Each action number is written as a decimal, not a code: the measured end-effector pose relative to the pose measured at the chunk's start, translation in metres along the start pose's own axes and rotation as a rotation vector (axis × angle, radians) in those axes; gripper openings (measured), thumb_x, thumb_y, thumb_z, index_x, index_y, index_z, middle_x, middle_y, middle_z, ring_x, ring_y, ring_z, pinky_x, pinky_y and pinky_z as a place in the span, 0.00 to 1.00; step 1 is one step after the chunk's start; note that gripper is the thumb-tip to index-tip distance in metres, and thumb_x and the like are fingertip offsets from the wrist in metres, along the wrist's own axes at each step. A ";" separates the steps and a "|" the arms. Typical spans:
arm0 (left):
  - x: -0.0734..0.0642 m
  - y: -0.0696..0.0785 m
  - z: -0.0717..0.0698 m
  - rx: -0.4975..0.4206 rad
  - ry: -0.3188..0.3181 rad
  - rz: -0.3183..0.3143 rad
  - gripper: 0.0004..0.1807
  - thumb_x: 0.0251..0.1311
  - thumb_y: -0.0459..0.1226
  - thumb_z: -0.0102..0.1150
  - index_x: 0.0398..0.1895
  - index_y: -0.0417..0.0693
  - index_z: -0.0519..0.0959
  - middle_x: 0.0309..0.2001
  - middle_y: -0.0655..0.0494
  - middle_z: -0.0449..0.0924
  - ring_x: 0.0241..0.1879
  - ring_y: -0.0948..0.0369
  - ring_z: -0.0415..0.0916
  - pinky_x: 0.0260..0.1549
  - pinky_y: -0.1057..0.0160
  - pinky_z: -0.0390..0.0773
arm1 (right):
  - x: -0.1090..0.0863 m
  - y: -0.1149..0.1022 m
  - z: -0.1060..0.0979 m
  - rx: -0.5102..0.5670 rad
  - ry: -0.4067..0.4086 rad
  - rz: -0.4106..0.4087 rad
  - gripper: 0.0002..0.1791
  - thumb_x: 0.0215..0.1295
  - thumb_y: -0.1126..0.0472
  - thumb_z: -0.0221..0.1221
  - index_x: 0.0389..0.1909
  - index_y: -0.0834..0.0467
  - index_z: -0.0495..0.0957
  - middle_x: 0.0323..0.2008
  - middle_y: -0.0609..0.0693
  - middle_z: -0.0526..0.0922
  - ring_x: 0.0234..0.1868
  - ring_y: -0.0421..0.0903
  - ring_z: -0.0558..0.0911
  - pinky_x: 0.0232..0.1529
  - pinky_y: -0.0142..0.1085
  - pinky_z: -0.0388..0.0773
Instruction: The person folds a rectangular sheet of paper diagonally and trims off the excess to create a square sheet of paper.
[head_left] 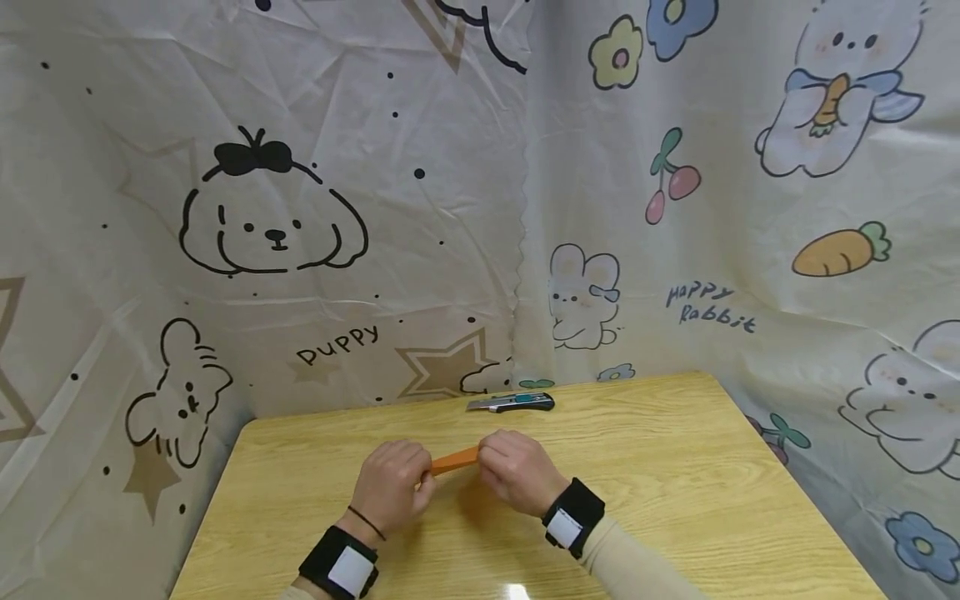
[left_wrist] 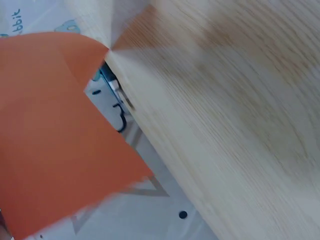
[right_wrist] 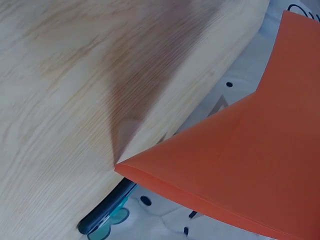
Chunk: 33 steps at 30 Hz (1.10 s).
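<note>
An orange sheet of paper point(head_left: 454, 461) stretches between my two hands above the table, showing as a narrow strip in the head view. My left hand point(head_left: 392, 485) grips its left end, thumb along the near side. At the other end my right hand point(head_left: 519, 472) pinches it with curled fingers. Seen from the left wrist, the paper point(left_wrist: 55, 135) is broad and bent, one pointed corner right at the wood. The right wrist view shows the same paper point(right_wrist: 250, 160) folded over along a slanting edge, its tip close to the tabletop. Much of each grip is hidden there.
A utility knife point(head_left: 517, 402) with a black and teal handle lies near the far edge of the wooden table point(head_left: 637, 450), blade pointing left. Behind the table hangs a pale printed cloth point(head_left: 450, 250) with puppy and rabbit drawings.
</note>
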<state>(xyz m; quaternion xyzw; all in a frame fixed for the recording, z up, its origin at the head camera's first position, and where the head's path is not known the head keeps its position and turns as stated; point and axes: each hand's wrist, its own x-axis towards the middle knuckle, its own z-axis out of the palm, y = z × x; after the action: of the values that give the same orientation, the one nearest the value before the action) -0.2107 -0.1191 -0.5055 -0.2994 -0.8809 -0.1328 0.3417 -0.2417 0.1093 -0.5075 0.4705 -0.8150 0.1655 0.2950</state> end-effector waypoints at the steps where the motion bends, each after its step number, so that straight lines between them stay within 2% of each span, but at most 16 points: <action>1: -0.001 -0.002 -0.001 -0.001 0.004 -0.004 0.07 0.40 0.35 0.53 0.13 0.56 0.67 0.16 0.67 0.66 0.19 0.67 0.64 0.20 0.65 0.66 | -0.001 0.001 -0.001 0.003 0.002 0.002 0.03 0.52 0.63 0.54 0.25 0.50 0.75 0.31 0.40 0.75 0.33 0.35 0.73 0.35 0.27 0.72; 9: -0.006 -0.017 -0.006 0.006 0.045 -0.014 0.06 0.41 0.35 0.52 0.13 0.55 0.69 0.17 0.65 0.70 0.22 0.64 0.69 0.22 0.62 0.69 | -0.008 0.011 -0.008 -0.009 0.044 0.013 0.05 0.51 0.64 0.55 0.23 0.50 0.74 0.30 0.40 0.76 0.32 0.36 0.74 0.35 0.27 0.72; 15: -0.011 -0.026 -0.009 0.022 0.051 -0.034 0.06 0.41 0.35 0.52 0.14 0.55 0.68 0.18 0.64 0.71 0.22 0.63 0.70 0.23 0.60 0.70 | -0.013 0.013 -0.012 0.002 0.039 0.037 0.05 0.52 0.64 0.55 0.23 0.49 0.74 0.30 0.40 0.76 0.32 0.35 0.74 0.35 0.27 0.72; 29: -0.012 -0.030 -0.013 0.034 0.085 -0.064 0.04 0.41 0.35 0.52 0.16 0.53 0.70 0.19 0.63 0.71 0.21 0.63 0.69 0.21 0.61 0.69 | -0.017 0.014 -0.013 0.008 0.056 0.053 0.04 0.52 0.64 0.55 0.24 0.50 0.75 0.31 0.40 0.76 0.32 0.36 0.74 0.35 0.27 0.72; 33: -0.014 -0.032 -0.015 0.020 0.103 -0.129 0.04 0.41 0.34 0.51 0.17 0.54 0.72 0.19 0.63 0.72 0.20 0.64 0.68 0.20 0.61 0.70 | -0.017 0.015 -0.014 0.008 0.076 0.051 0.04 0.53 0.64 0.53 0.25 0.52 0.75 0.30 0.41 0.76 0.32 0.37 0.74 0.34 0.28 0.72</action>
<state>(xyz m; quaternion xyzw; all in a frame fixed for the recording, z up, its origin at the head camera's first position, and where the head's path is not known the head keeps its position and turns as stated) -0.2144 -0.1567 -0.5054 -0.2316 -0.8807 -0.1611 0.3804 -0.2435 0.1357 -0.5077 0.4439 -0.8143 0.1939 0.3197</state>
